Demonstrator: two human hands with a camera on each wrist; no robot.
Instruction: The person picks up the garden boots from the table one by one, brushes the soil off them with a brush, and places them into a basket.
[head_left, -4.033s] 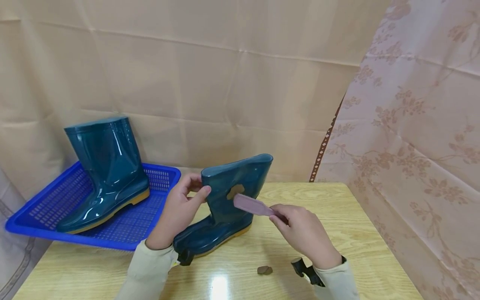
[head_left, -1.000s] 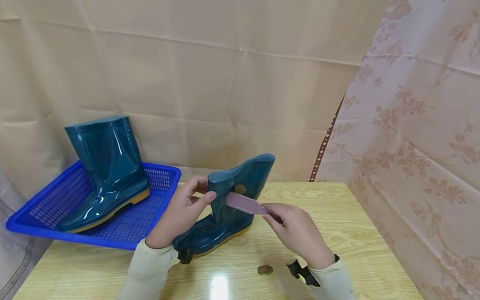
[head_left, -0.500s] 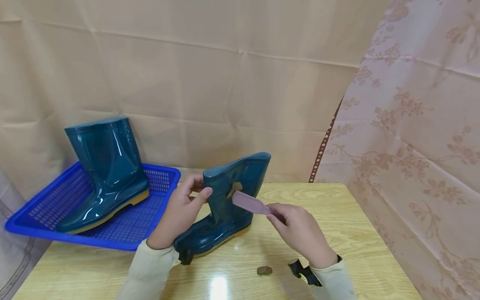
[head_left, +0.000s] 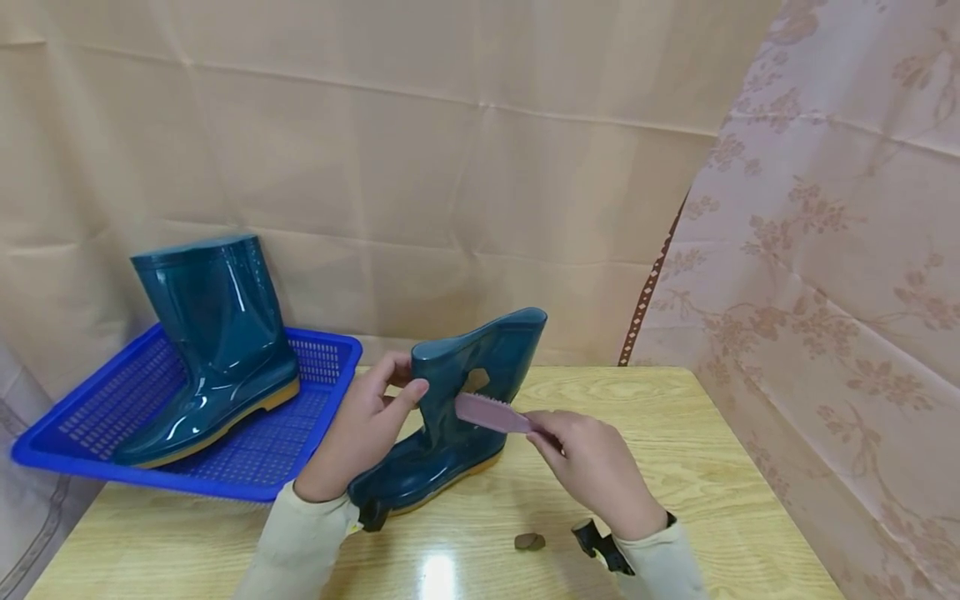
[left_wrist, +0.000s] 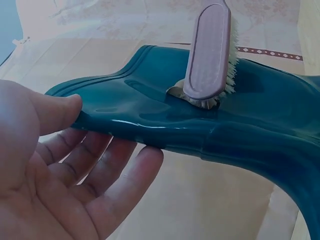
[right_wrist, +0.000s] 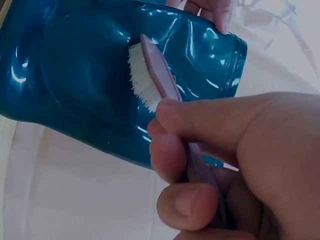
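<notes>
A teal rain boot [head_left: 442,454] with a tan sole stands on the table, its shaft dented inward. My left hand [head_left: 369,421] holds the front of the shaft near the top, thumb on one side and fingers along the other. My right hand [head_left: 596,462] grips a mauve scrub brush [head_left: 489,412] by its handle. White bristles [right_wrist: 142,80] face the shaft in the right wrist view, and the left wrist view has them against it. Just above the brush head, a brown patch [head_left: 476,381] shows on the boot, partly covered in the left wrist view.
A second teal rain boot [head_left: 217,333] stands in a blue plastic basket [head_left: 187,481] on the left. Small brown lumps [head_left: 529,541] lie on the wooden table [head_left: 600,392] near its front. Beige cloth [head_left: 480,167] hangs behind.
The brush has shifted back and forth across the shaft, now lower left with bristles showing. The brown patch looks smaller than four seconds ago. My left hand keeps its hold; the shaft sways slightly.
</notes>
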